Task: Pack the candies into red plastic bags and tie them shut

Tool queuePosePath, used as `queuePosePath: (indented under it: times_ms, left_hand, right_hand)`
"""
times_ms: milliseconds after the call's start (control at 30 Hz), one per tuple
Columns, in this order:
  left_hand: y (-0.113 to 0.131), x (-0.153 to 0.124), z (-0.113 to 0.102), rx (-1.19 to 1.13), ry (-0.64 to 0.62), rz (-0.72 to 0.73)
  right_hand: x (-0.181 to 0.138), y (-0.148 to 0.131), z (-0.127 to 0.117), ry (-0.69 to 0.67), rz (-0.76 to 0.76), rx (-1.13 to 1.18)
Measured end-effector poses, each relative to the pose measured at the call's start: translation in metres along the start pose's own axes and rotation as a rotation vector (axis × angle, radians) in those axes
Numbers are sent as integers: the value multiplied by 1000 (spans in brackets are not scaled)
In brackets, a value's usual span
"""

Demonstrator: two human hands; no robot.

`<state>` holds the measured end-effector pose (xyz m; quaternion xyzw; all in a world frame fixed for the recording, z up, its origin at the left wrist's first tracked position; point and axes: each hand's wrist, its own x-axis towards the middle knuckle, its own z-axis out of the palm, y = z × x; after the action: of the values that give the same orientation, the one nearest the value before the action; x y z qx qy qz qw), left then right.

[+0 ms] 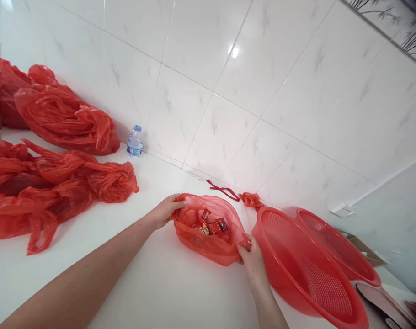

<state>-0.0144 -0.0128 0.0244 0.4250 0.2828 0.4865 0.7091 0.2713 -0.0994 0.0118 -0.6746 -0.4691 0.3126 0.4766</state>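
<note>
A red plastic bag (204,246) stands on the white table with its mouth spread wide. Inside it lie several small wrapped packets (217,226), mostly red, one with a gold and white print. My left hand (168,210) pinches the bag's rim at its left side. On the opposite side, my right hand (252,256) grips the rim between thumb and fingers. The bag's bottom is hidden by its walls and the packets.
Full red plastic bags (67,119) crowd the left side. A water bottle (135,141) stands by the tiled wall. A dark red ribbon (223,189) and a crumpled red bag (251,200) lie behind. Two red baskets (297,251) stand at right, near a cardboard box (364,249).
</note>
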Motion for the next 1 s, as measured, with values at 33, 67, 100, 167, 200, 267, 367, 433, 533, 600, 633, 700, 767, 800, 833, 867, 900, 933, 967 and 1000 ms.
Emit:
queuePosePath:
  times_ms: [33,67,100,167,200,267,367,433,533,600,633,700,767,800,833,867,900,933,967,1000]
  left_hand:
    - [7,0,5,8,30,43]
    - [16,0,12,9,46,94]
    - [26,-1,20,11,49,150]
    - [50,-5,39,34,30,250]
    - [63,-8,49,61,27,297]
    - [89,-15,64,123,14,390]
    - [116,-26,74,259,49,511]
    - [123,-32,72,381,131,556]
    - [122,-36,63,486,264,570]
    - [118,-38,56,490,314,550]
    - [117,-39,53,485,333,538]
    - [113,-43,48,475,354,519]
    - [110,-48,43,462,341,489]
    - [108,-50,40,451,328,468]
    - [106,-53,36,440,319,444]
    - [104,-55,32,432,319,420]
    - [102,-57,28,428,332,400]
    - [100,-60,23,429,355,385]
    - [98,-63,18,436,379,371]
    - [96,-66,13,446,399,358]
  right_hand:
    - [-3,-9,-4,-2,-60,41]
    - [-6,-21,-10,15,-118,74]
    - [-10,-35,-16,50,-173,100]
    - [-16,-64,-29,161,-260,154]
    - [-18,-79,-35,211,-303,194]
    - [-21,-102,-46,259,-364,271]
    - [-22,-117,-53,226,-352,307]
    - [-22,-113,-52,173,-299,286]
    - [-23,-97,-46,66,-246,305]
    - [-26,-83,-43,-25,-244,358]
    - [-27,-77,-42,-76,-244,380]
    - [-31,-64,-44,-203,-243,378]
    - [-34,-53,-46,-375,-250,310]
    - [-35,-48,-46,-443,-253,259]
    - [-35,-43,-45,-478,-252,197]
    - [-35,-40,-41,-476,-249,130]
    - [-36,-36,-36,-449,-242,59]
    - [-36,-32,-29,-423,-238,-18]
    - [-35,-29,-21,-397,-242,-101]
    - [-35,-26,-12,-377,-250,-187]
